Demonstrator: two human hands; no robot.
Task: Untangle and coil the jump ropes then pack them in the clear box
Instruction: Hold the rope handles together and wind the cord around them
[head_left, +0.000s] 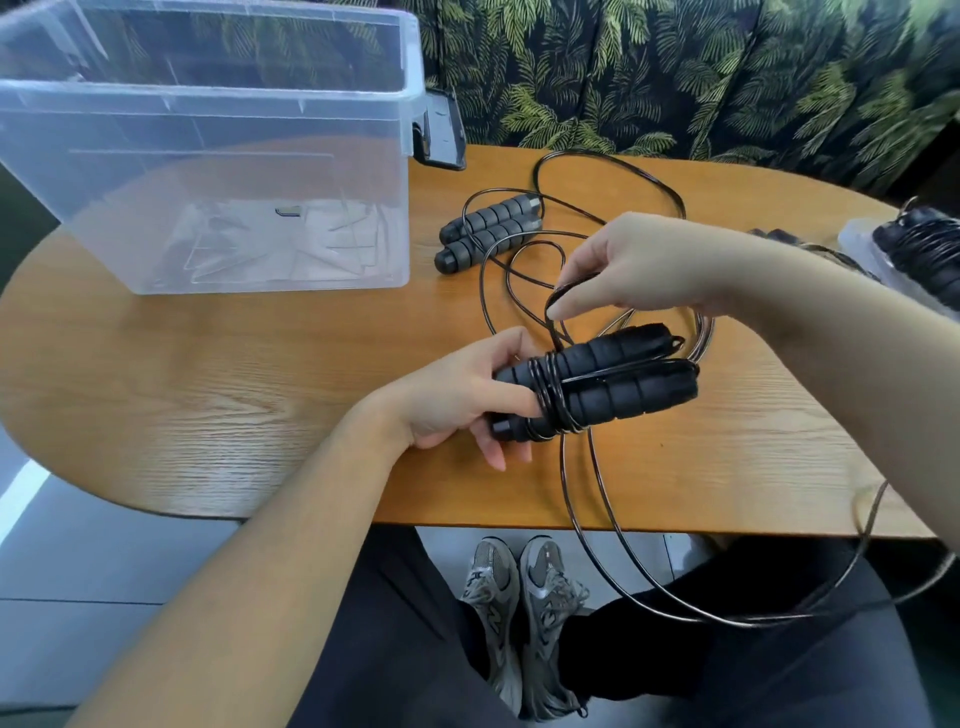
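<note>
My left hand (457, 400) grips a pair of black foam jump rope handles (618, 379) held side by side over the table, with several turns of thin black cord (550, 400) wound round them. My right hand (639, 265) pinches a loop of that cord just above the handles. The loose cord (675, 592) hangs off the table edge over my lap. A second rope's grey handles (488, 231) lie beside each other further back, their cord (613, 166) looping loosely on the table. The clear box (208, 130) stands open at the back left.
The wooden oval table (234, 374) carries everything. At the far right edge lies a wound black rope (924, 254) on a clear plastic wrapper (857, 239). A leaf-patterned bench back (675, 67) runs behind. My legs and grey shoes (519, 613) are under the near table edge.
</note>
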